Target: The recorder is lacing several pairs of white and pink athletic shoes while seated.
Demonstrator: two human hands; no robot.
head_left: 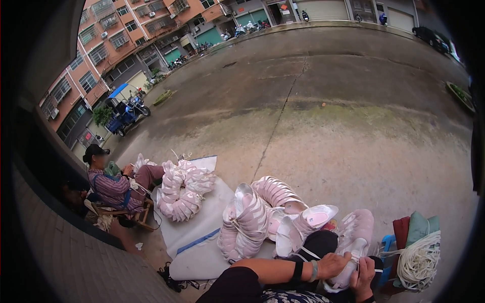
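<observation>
A pale pink shoe upper with a white lace area lies across my lap, toe pointing away from me. My left hand is closed at its left side, fingertips pinching a white shoelace near the opening. Against the right side my right hand is closed too, its thumb and fingers gripping the upper by the lacing. The finest detail between the fingertips is too small to make out. Left of my knee are nested stacks of similar pink uppers, with loose ones showing pale insides.
A thick bundle of white laces hangs at my right beside green cloth, dark red cloth and a blue stool. A pale sheet covers ground at left. Beyond sits a co-worker near another pile of uppers.
</observation>
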